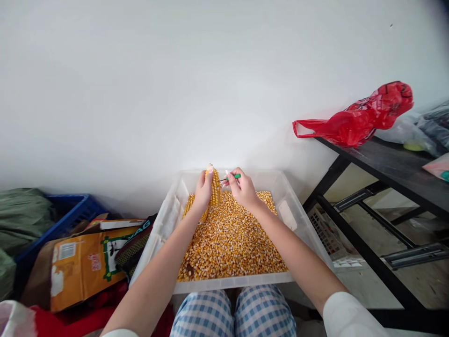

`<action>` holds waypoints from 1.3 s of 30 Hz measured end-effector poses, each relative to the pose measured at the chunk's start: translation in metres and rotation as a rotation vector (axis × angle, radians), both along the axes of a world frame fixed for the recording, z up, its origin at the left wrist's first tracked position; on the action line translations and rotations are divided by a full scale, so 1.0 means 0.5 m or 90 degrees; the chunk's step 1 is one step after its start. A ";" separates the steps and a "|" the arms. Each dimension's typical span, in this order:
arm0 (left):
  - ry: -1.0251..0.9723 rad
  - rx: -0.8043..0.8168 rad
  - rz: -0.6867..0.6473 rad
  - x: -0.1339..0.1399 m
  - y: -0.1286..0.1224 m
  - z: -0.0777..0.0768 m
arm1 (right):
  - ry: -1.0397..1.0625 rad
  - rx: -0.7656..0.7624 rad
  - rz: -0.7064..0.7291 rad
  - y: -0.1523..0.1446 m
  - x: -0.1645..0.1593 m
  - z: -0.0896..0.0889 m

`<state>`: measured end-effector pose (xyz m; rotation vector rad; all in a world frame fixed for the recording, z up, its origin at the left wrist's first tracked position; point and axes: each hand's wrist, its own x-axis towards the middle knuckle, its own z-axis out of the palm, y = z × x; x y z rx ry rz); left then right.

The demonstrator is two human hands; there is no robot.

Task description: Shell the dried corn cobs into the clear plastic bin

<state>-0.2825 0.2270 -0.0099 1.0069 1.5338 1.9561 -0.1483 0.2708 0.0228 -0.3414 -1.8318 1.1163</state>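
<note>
My left hand [204, 189] is closed around a yellow corn cob [215, 187], held upright with its tip pointing up. Between the fingers of my right hand [243, 187] is a small screwdriver [233, 177] with a green handle. Its thin metal shaft points left and reaches the side of the cob; whether the tip sits between the kernels is too small to tell. Below both hands, loose corn kernels [235, 243] fill much of a translucent plastic bin [224, 283]. More cobs [189, 204] lie at the bin's left side, partly hidden by my left hand and forearm.
A white wall [175, 84] rises behind the bin. On the right, a black metal-framed table [396, 161] carries a red plastic bag [365, 119]. To the left are an orange cardboard box [86, 257] and a blue crate [75, 213] with green cloth.
</note>
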 end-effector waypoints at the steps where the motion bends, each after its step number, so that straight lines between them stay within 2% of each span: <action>1: 0.014 0.000 -0.001 0.002 -0.001 0.000 | -0.008 0.012 -0.007 0.000 -0.001 -0.003; 7: 0.025 -0.026 -0.017 0.005 -0.005 -0.002 | -0.063 0.112 -0.036 0.003 -0.008 -0.017; 12: 0.012 -0.026 -0.064 0.012 -0.008 0.001 | -0.102 0.180 -0.070 0.005 -0.006 -0.013; 14: 0.022 -0.030 -0.067 0.014 -0.009 0.004 | -0.102 0.159 -0.054 0.008 -0.005 -0.010; 23: 0.125 -0.051 -0.053 -0.004 -0.005 0.005 | -0.010 -0.054 0.088 0.028 -0.014 -0.019; 34: 0.221 -0.089 -0.065 -0.020 -0.015 0.022 | 0.016 -0.127 0.115 0.028 -0.016 -0.020; 39: 0.274 -0.077 -0.134 -0.008 -0.017 0.021 | -0.041 -0.163 0.089 0.031 -0.022 -0.029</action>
